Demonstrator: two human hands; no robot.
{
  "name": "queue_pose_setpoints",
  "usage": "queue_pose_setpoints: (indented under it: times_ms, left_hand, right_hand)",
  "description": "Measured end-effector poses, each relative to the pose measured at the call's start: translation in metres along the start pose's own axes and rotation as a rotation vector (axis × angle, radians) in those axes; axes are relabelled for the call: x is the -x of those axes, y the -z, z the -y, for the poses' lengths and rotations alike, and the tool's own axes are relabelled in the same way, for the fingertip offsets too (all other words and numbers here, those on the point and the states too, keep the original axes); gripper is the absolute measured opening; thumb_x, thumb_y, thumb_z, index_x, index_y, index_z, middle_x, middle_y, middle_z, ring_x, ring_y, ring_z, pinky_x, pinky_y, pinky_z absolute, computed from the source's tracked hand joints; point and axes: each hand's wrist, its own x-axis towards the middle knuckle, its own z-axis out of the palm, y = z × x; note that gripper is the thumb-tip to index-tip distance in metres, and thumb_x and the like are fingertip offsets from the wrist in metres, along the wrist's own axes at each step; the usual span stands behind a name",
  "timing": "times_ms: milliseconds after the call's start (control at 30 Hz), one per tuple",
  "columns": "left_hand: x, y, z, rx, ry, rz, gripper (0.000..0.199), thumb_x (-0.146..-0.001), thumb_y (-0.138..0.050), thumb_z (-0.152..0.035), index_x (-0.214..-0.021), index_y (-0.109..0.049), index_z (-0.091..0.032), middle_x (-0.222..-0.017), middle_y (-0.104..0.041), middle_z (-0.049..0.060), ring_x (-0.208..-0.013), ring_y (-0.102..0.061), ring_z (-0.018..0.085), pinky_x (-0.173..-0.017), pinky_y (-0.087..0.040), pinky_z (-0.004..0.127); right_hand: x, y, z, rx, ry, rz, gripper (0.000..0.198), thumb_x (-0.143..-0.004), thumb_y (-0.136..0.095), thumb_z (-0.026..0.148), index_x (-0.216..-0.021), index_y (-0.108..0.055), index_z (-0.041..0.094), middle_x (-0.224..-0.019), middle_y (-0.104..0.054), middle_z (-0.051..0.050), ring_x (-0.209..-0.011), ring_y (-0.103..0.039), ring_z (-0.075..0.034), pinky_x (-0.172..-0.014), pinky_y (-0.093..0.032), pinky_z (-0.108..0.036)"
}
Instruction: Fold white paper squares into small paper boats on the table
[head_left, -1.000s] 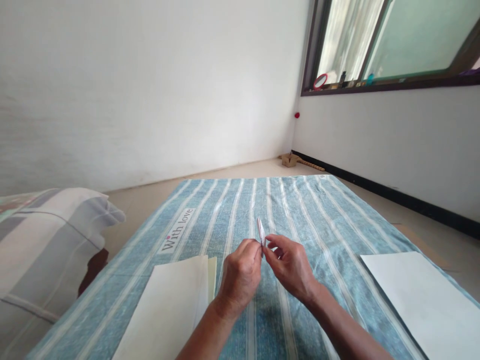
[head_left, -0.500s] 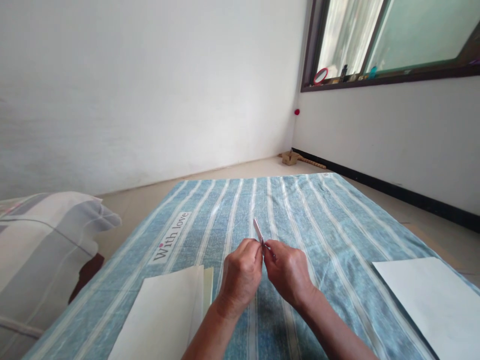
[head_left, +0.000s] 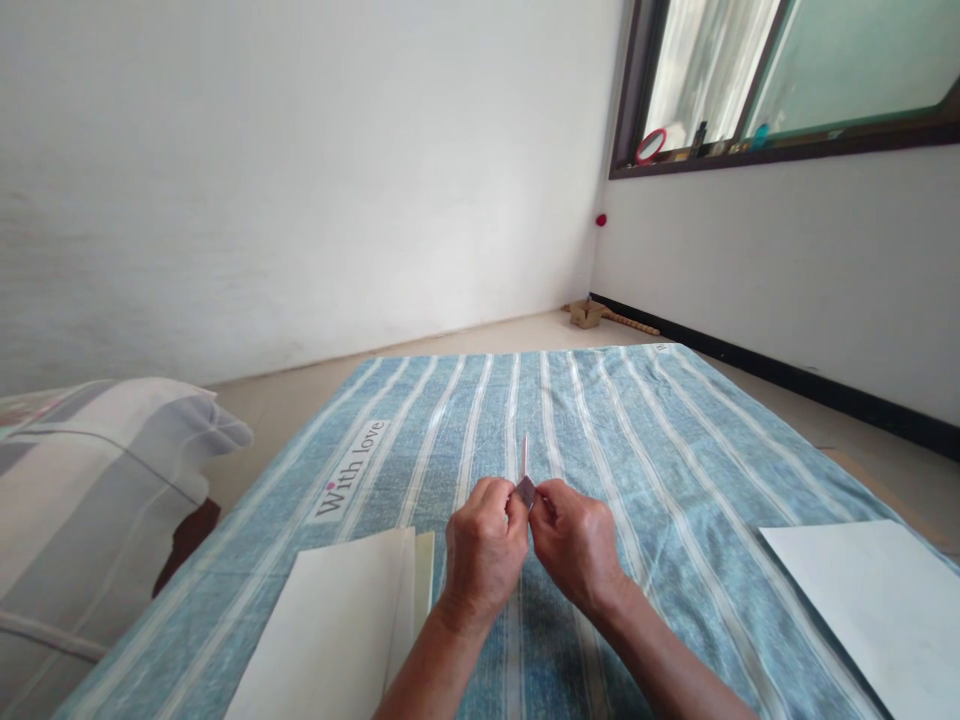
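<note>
My left hand [head_left: 487, 545] and my right hand [head_left: 576, 535] meet over the middle of the cloth-covered table, fingers closed in a pinch. Between their fingertips is a small folded piece [head_left: 526, 490], perhaps paper, with a dark diamond-shaped face. A thin pale strip [head_left: 524, 455] sticks up from it, away from me. My fingers hide the rest of it. Left of my left forearm lies a stack of white sheets [head_left: 330, 610] with a yellowish sheet [head_left: 424, 565] showing at its edge. Another white sheet or stack [head_left: 862, 590] lies at the right.
A blue cloth with white stripes [head_left: 420, 420] covers the table and bears a "With love" label [head_left: 352, 470]. To the left is something draped in striped fabric [head_left: 112, 480]. A small box [head_left: 586, 314] stands on the floor by the far corner, below a window [head_left: 847, 70].
The folded piece has turned between my fingertips: its dark diamond face now shows, and the strip points straighter up and looks thinner. The whole view has shifted slightly.
</note>
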Motion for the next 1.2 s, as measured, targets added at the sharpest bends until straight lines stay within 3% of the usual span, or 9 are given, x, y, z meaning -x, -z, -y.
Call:
queue_pose_setpoints:
  times_ms: [133,267,400,633,800,1200]
  left_hand:
    - [-0.001,-0.001,-0.003,0.045,0.100,0.000,0.023,-0.085,-0.047,-0.017,-0.064,-0.056,-0.019,-0.062,-0.058,0.001,-0.056,-0.056,0.014,-0.056,-0.043,0.024]
    - [-0.004,0.000,-0.007,0.201,0.308,0.063,0.014,-0.082,-0.053,-0.022,-0.073,-0.062,-0.017,-0.069,-0.066,0.003,-0.062,-0.063,0.016,-0.058,-0.048,0.025]
    - [-0.006,0.000,-0.007,0.285,0.412,0.082,0.012,-0.079,-0.056,-0.021,-0.083,-0.065,-0.015,-0.080,-0.070,0.006,-0.071,-0.068,0.018,-0.067,-0.053,0.028]
    - [-0.005,-0.001,0.000,0.227,0.253,0.104,0.015,-0.083,-0.052,-0.020,-0.089,-0.065,-0.016,-0.083,-0.068,0.005,-0.073,-0.065,0.017,-0.067,-0.051,0.027]
    - [-0.003,0.001,0.005,-0.047,0.029,0.154,0.027,-0.088,-0.043,-0.015,-0.067,-0.058,-0.018,-0.066,-0.060,0.003,-0.061,-0.059,0.016,-0.060,-0.043,0.026]
    - [0.004,-0.002,0.005,-0.255,-0.080,0.072,0.029,-0.091,-0.044,-0.015,-0.065,-0.055,-0.019,-0.062,-0.060,0.002,-0.056,-0.059,0.016,-0.054,-0.036,0.027]
  right_hand:
    - [0.001,0.000,0.002,0.017,0.020,-0.010,0.030,-0.088,-0.045,0.021,-0.063,-0.060,0.018,-0.053,-0.064,-0.004,-0.045,-0.056,-0.013,-0.048,-0.022,-0.025]
    - [0.001,0.000,0.005,0.059,0.057,-0.043,0.031,-0.087,-0.043,0.018,-0.059,-0.058,0.018,-0.051,-0.063,-0.004,-0.041,-0.053,-0.013,-0.047,-0.018,-0.028]
    - [0.002,0.001,0.006,0.079,0.097,-0.070,0.031,-0.086,-0.042,0.016,-0.059,-0.057,0.018,-0.050,-0.062,-0.003,-0.039,-0.050,-0.011,-0.046,-0.017,-0.028]
    - [0.004,-0.003,0.004,0.082,0.143,-0.106,0.032,-0.086,-0.041,0.017,-0.058,-0.056,0.018,-0.048,-0.060,-0.002,-0.037,-0.047,-0.010,-0.045,-0.016,-0.028]
    - [0.005,-0.006,-0.001,0.114,0.150,-0.089,0.031,-0.086,-0.043,0.017,-0.058,-0.056,0.018,-0.048,-0.060,-0.001,-0.038,-0.047,-0.009,-0.046,-0.016,-0.027]
    - [0.001,-0.001,0.001,-0.049,-0.008,0.055,0.029,-0.085,-0.048,0.022,-0.060,-0.060,0.018,-0.051,-0.062,-0.002,-0.043,-0.053,-0.010,-0.047,-0.024,-0.023]
